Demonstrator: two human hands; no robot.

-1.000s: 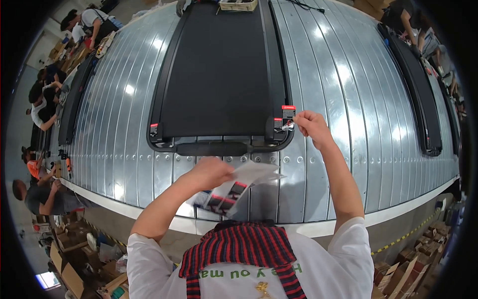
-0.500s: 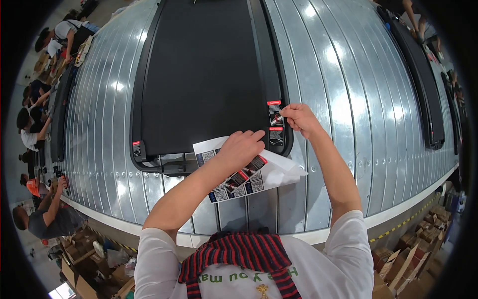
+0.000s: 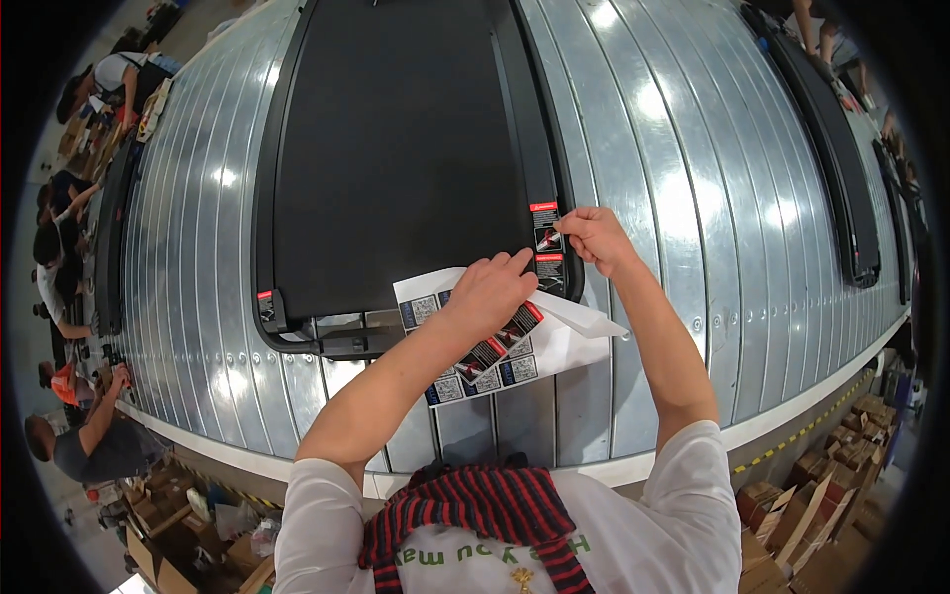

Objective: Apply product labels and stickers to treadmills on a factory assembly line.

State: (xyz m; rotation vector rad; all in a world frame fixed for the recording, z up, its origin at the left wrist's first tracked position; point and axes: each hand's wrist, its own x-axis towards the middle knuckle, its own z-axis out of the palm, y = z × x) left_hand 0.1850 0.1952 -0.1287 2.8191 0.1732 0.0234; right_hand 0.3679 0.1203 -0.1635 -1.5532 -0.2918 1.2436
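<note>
A black treadmill (image 3: 396,148) with a flat belt and side rails lies on the metal slatted table. On its near right rail sit two red, black and white warning labels, an upper label (image 3: 544,228) and a lower label (image 3: 550,265). My right hand (image 3: 597,238) is closed in a pinch at the upper label's right edge. My left hand (image 3: 490,295) holds a bundle of sticker sheets (image 3: 465,388) under its palm, with its fingertips by the labels. The sheets carry square-code stickers and red-topped labels, and a white backing flap (image 3: 579,314) sticks out rightward. The left thumb is hidden.
Another small label (image 3: 265,305) is on the treadmill's near left corner. More black treadmills stand at the table's right (image 3: 841,168) and left (image 3: 117,238). Several people work along the left side. Cardboard boxes (image 3: 792,515) are on the floor beyond the near table edge.
My left hand and the sticker sheets have shifted slightly to the right. My right hand keeps its pinch at the upper label. The whole view has shifted a little.
</note>
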